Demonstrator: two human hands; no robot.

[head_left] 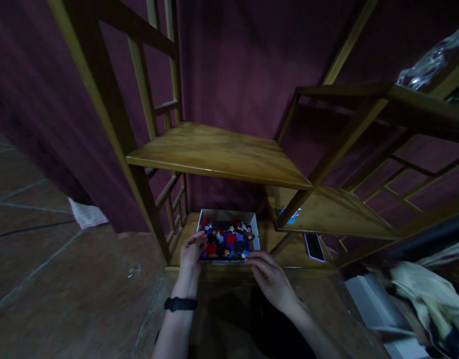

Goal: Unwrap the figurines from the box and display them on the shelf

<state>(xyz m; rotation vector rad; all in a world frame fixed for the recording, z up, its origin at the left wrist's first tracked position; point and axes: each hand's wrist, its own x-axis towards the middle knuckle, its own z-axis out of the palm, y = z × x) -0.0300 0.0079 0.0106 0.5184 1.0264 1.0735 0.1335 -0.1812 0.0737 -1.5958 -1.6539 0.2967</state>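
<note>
Head view looks down at a white box (228, 238) that sits on the lowest board (289, 257) of a wooden shelf (218, 152). The box is open at the top and is full of small pieces in red, blue, black and white; what they are is too small to tell. The left hand (192, 252) is at the near left corner of the box, its fingers (199, 238) curled over the left edge and touching it. The right hand (268, 276) is at the near right corner, with its fingertips (251, 255) laid against the front edge. Both grips are loose and half open against the box sides; the box rests on the board and is not lifted. A black band (180, 303) goes around the left wrist.

Just right of the box, on the same board, lies a dark phone (314, 247) with a pale rim, apart from the box. Further back there is a small blue thing (289, 215), partly hidden by a shelf post. Above the box one bare board reaches out, and another is lower at the right. Behind the shelf hangs a dark red curtain (232, 60). On the floor at the left lies a pale cloth (86, 214). At the far right lies a crumpled yellowish cloth (427, 294), and shiny plastic wrap (431, 62) rests on the top board.
</note>
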